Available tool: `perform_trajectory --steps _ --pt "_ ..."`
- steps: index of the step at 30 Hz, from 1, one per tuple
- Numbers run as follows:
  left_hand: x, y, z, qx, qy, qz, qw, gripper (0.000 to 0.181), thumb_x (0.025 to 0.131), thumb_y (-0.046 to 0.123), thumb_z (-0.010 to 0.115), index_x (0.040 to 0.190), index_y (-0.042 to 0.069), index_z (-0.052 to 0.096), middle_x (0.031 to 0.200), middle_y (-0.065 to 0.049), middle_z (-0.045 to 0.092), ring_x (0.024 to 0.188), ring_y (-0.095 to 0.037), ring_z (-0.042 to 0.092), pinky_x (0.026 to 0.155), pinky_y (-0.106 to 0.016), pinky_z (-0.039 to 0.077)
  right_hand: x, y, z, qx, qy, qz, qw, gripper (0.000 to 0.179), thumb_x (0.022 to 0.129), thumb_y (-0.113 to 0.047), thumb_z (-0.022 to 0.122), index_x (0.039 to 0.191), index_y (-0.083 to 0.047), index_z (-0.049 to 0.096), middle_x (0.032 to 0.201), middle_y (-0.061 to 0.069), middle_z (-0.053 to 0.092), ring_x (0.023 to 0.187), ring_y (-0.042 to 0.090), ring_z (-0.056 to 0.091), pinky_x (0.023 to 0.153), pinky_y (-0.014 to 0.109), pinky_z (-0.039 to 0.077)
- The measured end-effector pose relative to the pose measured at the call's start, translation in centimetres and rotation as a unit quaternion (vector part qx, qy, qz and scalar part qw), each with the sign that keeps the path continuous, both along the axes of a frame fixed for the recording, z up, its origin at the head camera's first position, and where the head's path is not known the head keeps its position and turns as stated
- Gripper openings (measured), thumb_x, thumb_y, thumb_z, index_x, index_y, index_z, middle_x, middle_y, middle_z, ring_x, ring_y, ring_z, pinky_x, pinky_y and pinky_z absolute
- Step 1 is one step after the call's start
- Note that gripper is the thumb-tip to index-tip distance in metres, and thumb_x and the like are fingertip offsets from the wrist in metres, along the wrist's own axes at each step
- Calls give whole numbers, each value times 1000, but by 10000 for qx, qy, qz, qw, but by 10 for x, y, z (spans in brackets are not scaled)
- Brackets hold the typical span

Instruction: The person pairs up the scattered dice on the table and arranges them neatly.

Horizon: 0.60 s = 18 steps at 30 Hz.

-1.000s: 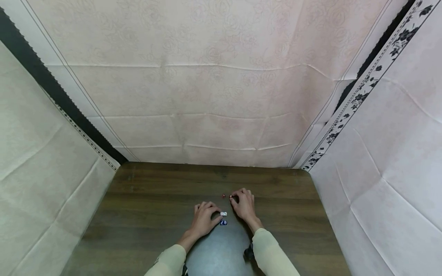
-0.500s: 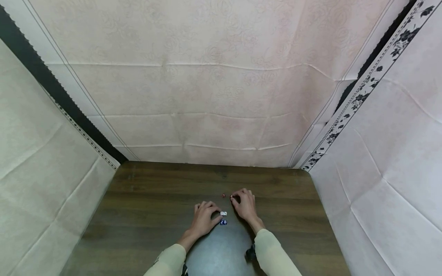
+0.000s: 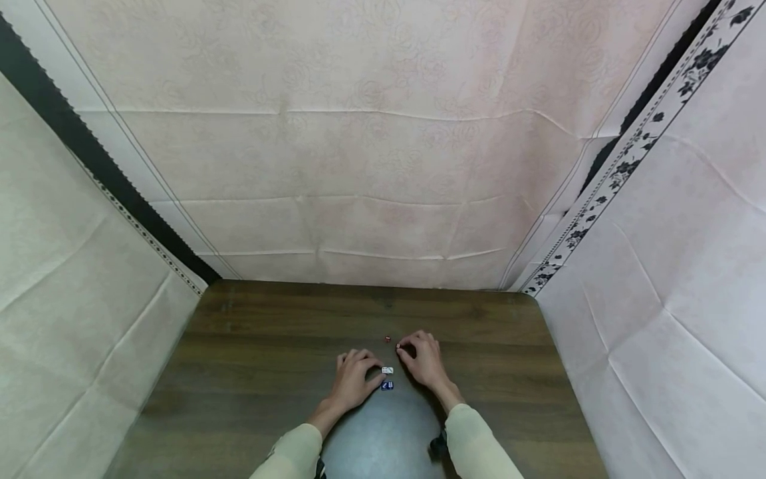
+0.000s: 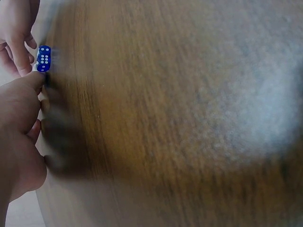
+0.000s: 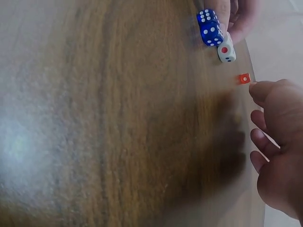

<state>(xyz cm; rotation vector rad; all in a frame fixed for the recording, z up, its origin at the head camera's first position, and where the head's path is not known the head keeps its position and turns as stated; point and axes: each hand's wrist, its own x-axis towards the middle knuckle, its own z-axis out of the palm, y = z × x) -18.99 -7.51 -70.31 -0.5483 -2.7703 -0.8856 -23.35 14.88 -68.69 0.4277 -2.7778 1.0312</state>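
In the head view, my left hand [image 3: 353, 379] lies left of two white dice [image 3: 387, 370], index finger and thumb bent around the left one. Two blue dice [image 3: 387, 386] sit side by side just nearer to me, close by the left thumb; the right wrist view shows the blue dice [image 5: 211, 33] before a white die [image 5: 226, 51]. My right hand [image 3: 423, 359] pinches a small red die [image 3: 398, 346] between thumb and index finger. The right wrist view has this red die [image 5: 244, 78] at the thumb tip. Another red die [image 3: 387, 339] rests farther back, left of the right fingertips.
A brown wood-grain table [image 3: 269, 326] carries all the dice. Pale patterned cloth [image 3: 359, 166] hangs behind it, with more cloth walls at the left and right. A dark device [image 3: 439, 446] sits at the right wrist.
My right hand has drifted slightly toward me and left with the red die between its fingertips. The left hand and the other dice have stayed in place.
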Motion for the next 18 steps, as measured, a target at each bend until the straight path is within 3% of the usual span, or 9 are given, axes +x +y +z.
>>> perform_trajectory --steps 18 --pt "-1 0 2 -46 -154 -5 9999 16 98 30 92 111 23 87 113 2 77 107 -22 65 100 -56 43 8 -6 -5 271 -208 509 9981 6 105 -20 83 110 -18 84 116 3 76 110 26 66 101 53 48"
